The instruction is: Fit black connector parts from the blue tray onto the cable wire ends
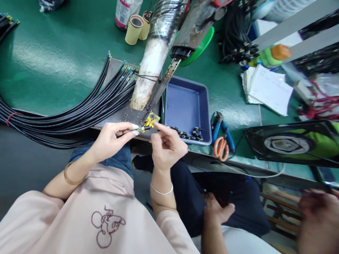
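Observation:
My left hand (112, 139) pinches the stripped end of a black cable (140, 129), whose yellow and blue wire tips stick out past my fingertips. My right hand (166, 146) is closed in a pinch right beside those tips, just under the nozzle of a foil-wrapped machine (148, 76). What my right fingers hold is too small to make out. A thick bundle of black cables (79, 109) fans across the green bench (53, 53) from the left edge toward the machine.
A blue tray (185, 106) holding several small black parts sits right of my hands. Blue-handled pliers (219, 125) and orange scissors (220, 147) lie beside it. Papers (267, 90), tape rolls (134, 30) and cable clutter sit farther back. Another person's hands (317, 211) are at lower right.

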{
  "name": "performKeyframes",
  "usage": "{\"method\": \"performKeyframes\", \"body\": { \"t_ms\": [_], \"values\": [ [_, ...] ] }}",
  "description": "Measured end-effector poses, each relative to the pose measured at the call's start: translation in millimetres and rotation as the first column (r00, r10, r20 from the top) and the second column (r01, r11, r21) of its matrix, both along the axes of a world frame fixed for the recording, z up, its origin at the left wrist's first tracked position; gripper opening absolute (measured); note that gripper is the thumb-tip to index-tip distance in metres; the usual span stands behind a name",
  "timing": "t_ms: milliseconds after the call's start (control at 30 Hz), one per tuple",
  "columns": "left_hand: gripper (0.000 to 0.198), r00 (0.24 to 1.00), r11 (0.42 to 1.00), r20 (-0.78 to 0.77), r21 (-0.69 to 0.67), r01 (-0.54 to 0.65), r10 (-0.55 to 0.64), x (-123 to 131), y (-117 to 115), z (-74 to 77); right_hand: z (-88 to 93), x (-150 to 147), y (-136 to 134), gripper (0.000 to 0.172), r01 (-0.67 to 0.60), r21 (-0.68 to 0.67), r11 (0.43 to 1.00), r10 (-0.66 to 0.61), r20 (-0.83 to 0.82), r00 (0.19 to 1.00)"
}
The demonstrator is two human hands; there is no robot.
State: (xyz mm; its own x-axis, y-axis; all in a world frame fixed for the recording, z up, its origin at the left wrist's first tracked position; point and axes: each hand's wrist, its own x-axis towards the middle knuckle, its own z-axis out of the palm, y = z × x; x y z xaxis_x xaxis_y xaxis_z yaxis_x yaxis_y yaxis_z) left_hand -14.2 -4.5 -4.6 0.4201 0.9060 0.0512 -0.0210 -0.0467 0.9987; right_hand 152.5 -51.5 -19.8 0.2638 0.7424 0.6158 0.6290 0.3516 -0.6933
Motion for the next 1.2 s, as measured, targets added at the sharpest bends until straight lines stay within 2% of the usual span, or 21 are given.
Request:
{"method": "performKeyframes", "body": {
  "t_ms": [100, 167, 267, 333, 467, 700, 867, 1200],
  "values": [
    [0.022, 0.999, 0.999, -0.014, 0.010, -0.031, 0.031, 1, 2, -2.6, 1.8, -1, -1, 0.019, 0.067, 0.178, 0.982, -0.044, -0.129, 0.991],
    [0.022, 0.999, 0.999, -0.019, 0.017, -0.039, 0.039, 2, 3, -3.6, 3.2, -1, -1, 0.018, 0.085, 0.214, 0.973, -0.051, -0.162, 0.986],
    [0.023, 0.999, 0.999, -0.025, 0.030, -0.040, 0.041, 2, 5, -3.6, 2.9, 1, -2, 0.015, 0.082, 0.127, 0.988, -0.070, -0.094, 0.993],
    [0.023, 0.998, 0.999, -0.041, 0.041, -0.036, 0.037, 2, 6, -3.1, 1.7, 2, -1, 0.012, 0.036, 0.084, 0.996, -0.036, 0.000, 0.999],
    [0.023, 0.994, 0.995, -0.091, 0.085, -0.046, 0.054, 4, 8, -2.8, 0.0, 1, 6, 0.013, -0.056, 0.080, 0.995, 0.044, 0.143, 0.989],
    [0.019, 0.992, 0.978, -0.061, 0.186, -0.094, 0.107, 7, 12, -1.4, 3.7, -3, 15, 0.014, -0.048, 0.111, 0.993, 0.037, 0.100, 0.994],
    [0.016, 0.989, 0.962, -0.094, 0.260, -0.088, 0.116, 6, 13, 1.1, 10.3, -6, 15, 0.011, 0.005, 0.110, 0.994, -0.021, 0.149, 0.989],
    [0.017, 0.988, 0.970, -0.110, 0.229, -0.084, 0.112, 6, 12, 3.1, 10.8, -7, 14, 0.014, -0.003, 0.136, 0.991, -0.023, 0.188, 0.982]
  ]
}}
